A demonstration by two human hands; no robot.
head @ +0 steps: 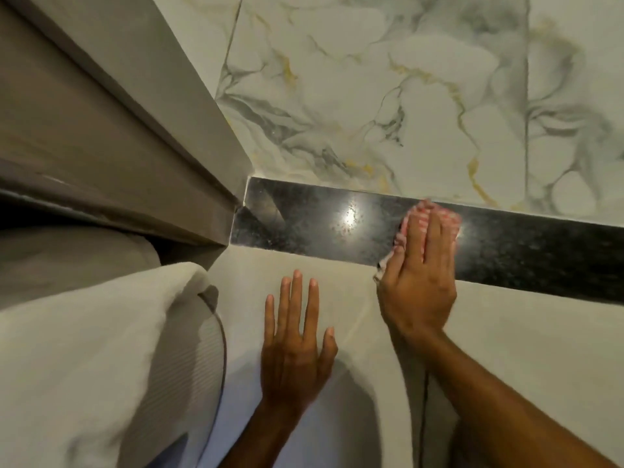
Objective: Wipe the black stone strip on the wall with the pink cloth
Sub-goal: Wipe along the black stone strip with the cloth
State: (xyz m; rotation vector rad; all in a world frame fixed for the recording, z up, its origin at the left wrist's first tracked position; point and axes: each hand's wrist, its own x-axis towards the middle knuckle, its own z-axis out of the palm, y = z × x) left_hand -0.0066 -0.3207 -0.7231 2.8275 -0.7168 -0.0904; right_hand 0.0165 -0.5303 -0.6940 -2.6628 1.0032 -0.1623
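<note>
- Black polished stone, speckled and glossy, forms the black stone strip [337, 228] that runs across the wall from the corner on the left out past the right edge of view, with a bright glare spot on it left of my right hand.
- The pink cloth [426, 213] is bunched on the strip about midway along its visible length, pink with pale stripes; it shows above and to the left of my fingertips, and a pale corner pokes out at the strip's lower edge beside my thumb.
- My right hand [417, 292] lies flat over the cloth, its fingers [435, 238] straight and pressed together, pushing the cloth against the stone; the palm sits lower, on the plain wall below the strip.
- My left hand [293, 349] rests flat on the plain pale wall [540, 349] beneath the strip, to the left of the right hand and apart from it, holding nothing, its fingers slightly spread and pointing up towards the stone without reaching it.
- Above the strip are white marble-look tiles [371, 96] with grey and gold veins.
- At the left end, the strip meets a grey-brown frame [118, 146] that runs diagonally up the corner.
- A white cloth-like mass [84, 366] fills the lower left; I cannot tell what it is.
</note>
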